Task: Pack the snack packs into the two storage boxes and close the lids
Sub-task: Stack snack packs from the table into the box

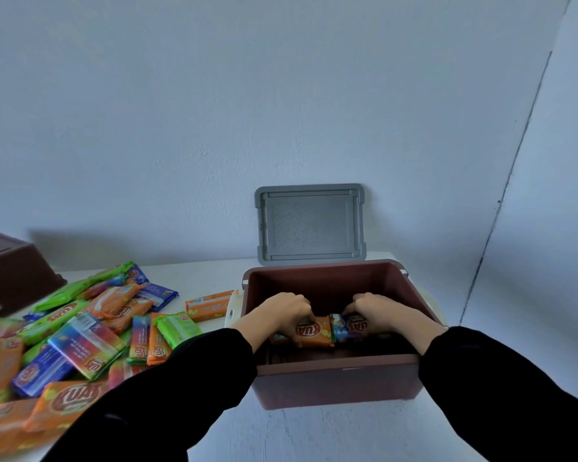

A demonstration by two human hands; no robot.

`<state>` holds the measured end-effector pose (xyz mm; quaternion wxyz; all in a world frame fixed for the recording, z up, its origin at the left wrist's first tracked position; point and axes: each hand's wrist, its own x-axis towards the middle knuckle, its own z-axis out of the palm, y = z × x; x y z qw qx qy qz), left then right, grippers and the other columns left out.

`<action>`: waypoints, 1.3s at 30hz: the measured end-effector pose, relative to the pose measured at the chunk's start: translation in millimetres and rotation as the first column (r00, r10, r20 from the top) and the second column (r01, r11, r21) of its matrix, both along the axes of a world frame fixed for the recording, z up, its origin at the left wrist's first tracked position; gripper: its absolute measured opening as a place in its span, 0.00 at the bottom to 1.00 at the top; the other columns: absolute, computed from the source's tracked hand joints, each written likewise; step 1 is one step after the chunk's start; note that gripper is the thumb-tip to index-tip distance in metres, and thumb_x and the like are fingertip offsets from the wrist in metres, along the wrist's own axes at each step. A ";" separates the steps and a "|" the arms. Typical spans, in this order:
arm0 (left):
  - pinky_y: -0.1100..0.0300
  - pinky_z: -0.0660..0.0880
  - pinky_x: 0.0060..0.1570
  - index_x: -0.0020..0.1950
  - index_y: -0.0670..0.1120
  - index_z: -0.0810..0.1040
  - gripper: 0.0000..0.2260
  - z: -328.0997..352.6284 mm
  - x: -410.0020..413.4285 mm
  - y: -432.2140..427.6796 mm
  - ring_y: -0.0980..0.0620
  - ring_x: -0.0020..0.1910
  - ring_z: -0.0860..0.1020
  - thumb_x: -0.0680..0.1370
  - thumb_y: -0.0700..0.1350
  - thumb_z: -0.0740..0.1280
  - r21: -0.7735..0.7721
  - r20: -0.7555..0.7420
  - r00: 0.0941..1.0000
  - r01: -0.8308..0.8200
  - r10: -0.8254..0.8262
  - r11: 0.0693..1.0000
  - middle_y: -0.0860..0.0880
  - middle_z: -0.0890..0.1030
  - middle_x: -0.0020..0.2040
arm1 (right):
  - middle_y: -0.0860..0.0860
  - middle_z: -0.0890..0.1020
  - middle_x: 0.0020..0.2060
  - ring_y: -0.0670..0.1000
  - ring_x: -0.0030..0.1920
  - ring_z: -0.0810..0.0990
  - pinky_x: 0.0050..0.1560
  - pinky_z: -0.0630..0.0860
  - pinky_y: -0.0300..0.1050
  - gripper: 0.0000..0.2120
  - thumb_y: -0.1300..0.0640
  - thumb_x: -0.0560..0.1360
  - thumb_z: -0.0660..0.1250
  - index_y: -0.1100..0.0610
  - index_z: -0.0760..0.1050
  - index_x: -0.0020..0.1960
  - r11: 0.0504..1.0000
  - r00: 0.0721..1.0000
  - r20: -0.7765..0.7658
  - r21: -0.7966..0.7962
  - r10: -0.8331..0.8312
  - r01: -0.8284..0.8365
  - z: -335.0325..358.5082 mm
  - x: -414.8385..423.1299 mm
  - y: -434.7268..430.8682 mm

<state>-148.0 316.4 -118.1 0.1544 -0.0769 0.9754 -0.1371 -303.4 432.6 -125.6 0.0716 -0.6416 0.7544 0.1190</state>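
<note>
2 boxes: open box point(334, 365) sits near the desk point(207, 278) right edge, inner room free behind 2 packs. Left hand point(282, 311) grips orange pack point(314, 331), right hand point(377, 310) grips blue pack point(354, 326); packs end to end, long axis left-right, logos inverted. 1 grey lid point(309, 225) leans on wall. 2nd box point(10, 271) far left; loose pile point(74, 335) too many to count.

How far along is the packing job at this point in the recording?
Early. Done: the grey plastic lid stands open behind the red-brown plastic storage box. In hand: inside it, the left hand grips an orange snack pack, the right hand a blue snack pack. Left: the big pile of colourful snack packs on the white table, the dark brown second box at far left, and closing lids.
</note>
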 end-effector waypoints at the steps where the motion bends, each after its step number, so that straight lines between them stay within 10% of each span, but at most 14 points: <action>1: 0.52 0.71 0.55 0.70 0.47 0.68 0.30 -0.4 -0.4 -0.7 0.45 0.61 0.73 0.71 0.53 0.71 0.006 -0.001 1.000 -0.005 0.005 1.000 0.44 0.74 0.63 | 0.55 0.69 0.64 0.56 0.65 0.69 0.60 0.68 0.47 0.28 0.54 0.72 0.69 0.52 0.65 0.70 1.000 1.000 -0.002 -0.001 -0.001 0.001 0.6 0.8 0.0; 15: 0.51 0.77 0.51 0.57 0.41 0.79 0.26 -5.3 -5.6 -6.5 0.43 0.51 0.79 0.66 0.56 0.75 0.067 -0.052 0.992 -0.109 0.112 0.992 0.43 0.81 0.53 | 0.54 0.71 0.65 0.54 0.65 0.70 0.60 0.70 0.46 0.27 0.52 0.71 0.69 0.50 0.68 0.69 0.997 0.997 0.011 0.010 -0.080 0.080 9.3 10.7 0.5; 19: 0.53 0.76 0.54 0.59 0.42 0.79 0.24 8.6 2.1 -6.1 0.46 0.53 0.79 0.70 0.55 0.72 0.290 -0.173 0.963 -0.153 0.209 0.945 0.44 0.82 0.54 | 0.52 0.77 0.62 0.53 0.61 0.75 0.58 0.75 0.48 0.22 0.50 0.71 0.69 0.50 0.73 0.65 0.979 0.981 0.142 -0.138 -0.132 0.152 26.6 13.6 2.8; 27: 0.67 0.71 0.48 0.53 0.42 0.82 0.09 85.7 75.9 -30.1 0.50 0.45 0.82 0.75 0.42 0.68 0.559 -0.620 0.610 -0.098 0.493 0.824 0.44 0.84 0.47 | 0.52 0.82 0.51 0.50 0.50 0.80 0.53 0.75 0.45 0.17 0.58 0.73 0.69 0.56 0.76 0.61 0.827 0.897 0.441 -0.487 -0.043 0.279 85.6 75.9 -41.8; 39: 0.53 0.72 0.54 0.58 0.45 0.79 0.17 52.8 317.4 -84.4 0.44 0.56 0.77 0.72 0.50 0.68 0.589 -0.540 0.268 -0.557 0.798 0.586 0.42 0.80 0.56 | 0.56 0.75 0.64 0.55 0.62 0.74 0.56 0.71 0.45 0.23 0.57 0.72 0.68 0.56 0.71 0.66 0.905 0.855 0.468 -0.424 0.222 -0.002 67.6 275.3 -143.2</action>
